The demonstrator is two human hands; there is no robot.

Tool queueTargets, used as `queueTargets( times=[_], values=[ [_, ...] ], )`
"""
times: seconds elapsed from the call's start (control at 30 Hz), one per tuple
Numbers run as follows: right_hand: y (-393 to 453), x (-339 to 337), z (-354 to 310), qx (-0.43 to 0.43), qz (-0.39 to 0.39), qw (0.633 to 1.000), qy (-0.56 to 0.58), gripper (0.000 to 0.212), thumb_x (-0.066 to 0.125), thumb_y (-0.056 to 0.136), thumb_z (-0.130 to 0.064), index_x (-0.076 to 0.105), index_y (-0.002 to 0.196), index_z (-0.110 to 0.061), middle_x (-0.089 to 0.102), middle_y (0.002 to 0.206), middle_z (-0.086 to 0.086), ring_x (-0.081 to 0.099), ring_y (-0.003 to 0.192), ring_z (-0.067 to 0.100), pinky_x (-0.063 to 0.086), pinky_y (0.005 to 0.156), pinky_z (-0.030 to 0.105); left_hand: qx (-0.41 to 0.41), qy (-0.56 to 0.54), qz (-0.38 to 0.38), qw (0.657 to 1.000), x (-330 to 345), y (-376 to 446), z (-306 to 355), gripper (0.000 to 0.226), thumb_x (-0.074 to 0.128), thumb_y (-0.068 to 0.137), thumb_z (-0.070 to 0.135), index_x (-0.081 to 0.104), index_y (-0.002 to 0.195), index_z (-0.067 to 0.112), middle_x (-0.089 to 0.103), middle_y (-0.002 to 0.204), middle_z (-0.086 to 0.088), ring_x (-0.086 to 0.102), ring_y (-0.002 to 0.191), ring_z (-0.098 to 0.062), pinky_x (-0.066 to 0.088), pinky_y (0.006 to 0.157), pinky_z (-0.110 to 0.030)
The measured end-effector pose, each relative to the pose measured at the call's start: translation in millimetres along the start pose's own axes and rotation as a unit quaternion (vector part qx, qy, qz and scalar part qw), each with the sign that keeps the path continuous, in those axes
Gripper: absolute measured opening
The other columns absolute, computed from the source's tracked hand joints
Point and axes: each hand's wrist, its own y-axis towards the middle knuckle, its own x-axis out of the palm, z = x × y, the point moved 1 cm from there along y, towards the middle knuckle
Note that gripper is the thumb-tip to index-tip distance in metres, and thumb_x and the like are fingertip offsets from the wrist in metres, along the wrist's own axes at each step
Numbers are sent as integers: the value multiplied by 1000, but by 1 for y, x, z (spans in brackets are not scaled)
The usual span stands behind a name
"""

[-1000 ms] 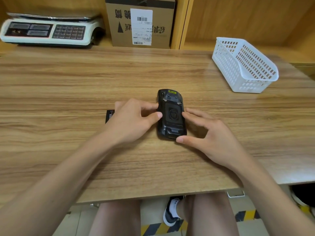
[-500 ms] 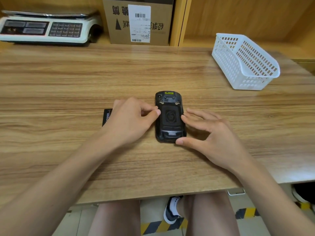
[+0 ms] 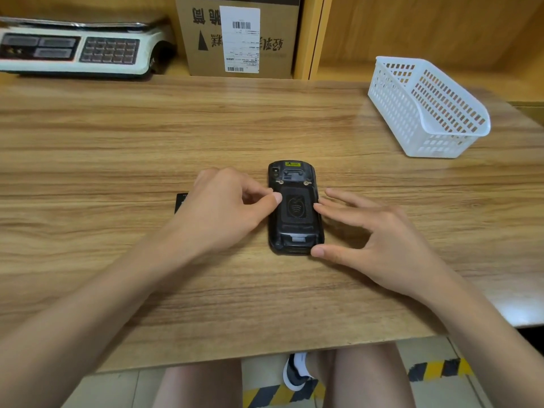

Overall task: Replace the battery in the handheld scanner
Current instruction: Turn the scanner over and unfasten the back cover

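Observation:
The black handheld scanner (image 3: 295,207) lies face down in the middle of the wooden table (image 3: 265,122), its back cover facing up and a yellow label at its far end. My left hand (image 3: 223,210) rests against its left side, thumb tip on the cover's edge and fingers curled. My right hand (image 3: 379,237) has spread fingers, with the index tip on the right edge and the thumb at the near right corner. A flat black battery (image 3: 181,201) lies on the table, mostly hidden behind my left hand.
A white slotted plastic basket (image 3: 426,110) stands at the back right of the table. On the shelf behind are a weighing scale (image 3: 73,51) and a cardboard box (image 3: 238,36). The table's front edge is close to my knees.
The hands and scanner have stayed almost where they were. The right fingers have shifted slightly along the scanner's right edge.

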Motion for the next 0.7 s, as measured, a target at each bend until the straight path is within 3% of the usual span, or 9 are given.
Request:
queueTargets(
  times=[0.17,0.23,0.3,0.43,0.5,0.6,0.7],
  values=[
    [1,-2,7,-16,-25,999,10,61,76,76,-49,64,131,-25,57,138,-12,45,132,-9,32,113,17,-9,0,-18,1000,-5,6,-1,18,66,88,45,80,85,34,76,77,9,69,81,-14,53,79,-34],
    [6,-9,9,2,-13,998,56,52,73,78,-48,67,125,-28,64,129,-16,53,123,-11,38,109,17,-4,-5,-28,1000,-10,15,-3,17,68,88,42,81,85,32,75,73,12,68,74,-4,52,73,-27],
    [18,-15,14,32,32,995,94,44,74,79,-41,69,122,-30,68,121,-18,59,113,-13,44,103,17,2,-23,-44,999,-16,29,-3,13,70,89,38,80,92,30,75,79,13,63,64,7,44,56,-10],
    [59,-23,26,74,44,996,36,38,72,86,-38,68,124,-33,72,118,-11,63,103,0,48,96,25,29,-48,-65,996,-20,56,-7,25,73,87,36,74,111,31,70,91,17,57,57,13,42,61,-11],
    [76,-22,31,71,14,997,-9,39,71,86,-41,68,124,-34,72,118,-9,63,100,2,48,93,26,41,-64,-79,994,-17,64,-11,28,75,85,33,75,113,28,67,94,17,57,60,11,40,62,-7],
    [86,-14,38,67,-13,997,42,34,72,86,-36,70,120,-31,73,110,-17,69,100,5,52,97,36,52,-84,-108,989,-9,68,-22,31,78,82,35,76,113,27,72,105,7,63,76,-2,42,69,-8],
    [87,-8,43,36,-20,996,73,32,74,87,-25,71,119,-27,67,108,-25,64,107,-7,48,103,32,54,-102,-121,986,-5,70,-31,32,79,81,37,76,112,30,75,104,1,68,88,-20,46,72,-16]
  ],
)
